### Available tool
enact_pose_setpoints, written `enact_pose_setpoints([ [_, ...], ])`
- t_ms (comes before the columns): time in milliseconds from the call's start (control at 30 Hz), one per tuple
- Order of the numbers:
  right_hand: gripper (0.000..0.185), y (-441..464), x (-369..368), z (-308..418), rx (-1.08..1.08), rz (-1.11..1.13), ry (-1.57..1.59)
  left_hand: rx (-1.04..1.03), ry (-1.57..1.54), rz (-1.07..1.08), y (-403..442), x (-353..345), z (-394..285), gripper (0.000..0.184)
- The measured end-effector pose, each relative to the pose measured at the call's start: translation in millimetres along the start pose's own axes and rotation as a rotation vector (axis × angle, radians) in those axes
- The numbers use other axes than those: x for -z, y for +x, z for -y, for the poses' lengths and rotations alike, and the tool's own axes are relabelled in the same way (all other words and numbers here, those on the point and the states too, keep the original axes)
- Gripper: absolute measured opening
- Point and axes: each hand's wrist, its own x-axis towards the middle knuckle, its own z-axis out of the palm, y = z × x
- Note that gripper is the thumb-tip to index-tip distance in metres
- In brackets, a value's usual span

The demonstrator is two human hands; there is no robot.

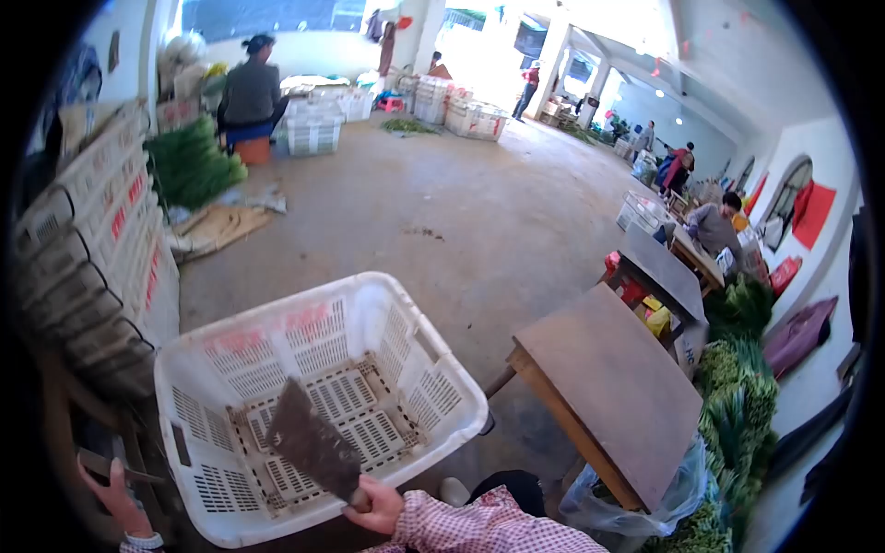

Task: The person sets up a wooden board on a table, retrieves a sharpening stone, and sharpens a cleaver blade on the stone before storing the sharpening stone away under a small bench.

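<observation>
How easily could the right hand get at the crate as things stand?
Probably yes: the right hand is at the near edge of the crate, with nothing visible between. But it is closed round the handle of the blade, so a firm hold would likely need it freed first.

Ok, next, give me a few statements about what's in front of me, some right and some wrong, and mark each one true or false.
1. The right hand holds a flat dark tool. True.
2. The white basket is turned upside down. False: it stands with its open top up.
3. The stacked crates are to the right of the white basket. False: they are to its left.
4. The sleeve above the right hand is checked. True.
5. The cloth on the right-hand wall, beside the arched window, is green. False: it is red.
</observation>
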Motion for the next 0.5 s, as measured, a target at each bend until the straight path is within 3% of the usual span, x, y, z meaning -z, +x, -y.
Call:
enact_pose_setpoints([
  [67,0.027,-8,41,22,0.076,-0.150,0.019,-0.082,-0.089,0.066,-15,-11,-46,0.060],
  [100,0.031,-18,72,47,-0.044,-0.171,-0.007,-0.111,-0.156,0.142,-27,-17,-69,0.059],
  [167,0.033,-39,142,80,-0.048,-0.290,-0.192,-0.116,-0.231,0.234,-51,-36,-115,0.059],
  [267,0.028,-97,237,111,-0.035,-0.629,-0.445,-0.064,-0.328,0.534,-91,-66,-156,0.064],
  [333,0.024,-157,284,111,-0.223,-0.782,-0.485,-0.042,-0.479,0.646,-119,-95,-166,0.075],
  [367,0.024,-190,306,95,-0.263,-0.834,-0.551,-0.076,-0.366,0.733,-138,-107,-192,0.078],
  [400,0.027,-216,314,109,-0.511,-0.879,-0.774,-0.134,-0.348,0.812,-155,-120,-199,0.082],
  [500,0.038,-283,327,106,-0.783,-1.017,-0.841,-0.317,-0.287,1.064,-211,-154,-243,0.091],
])
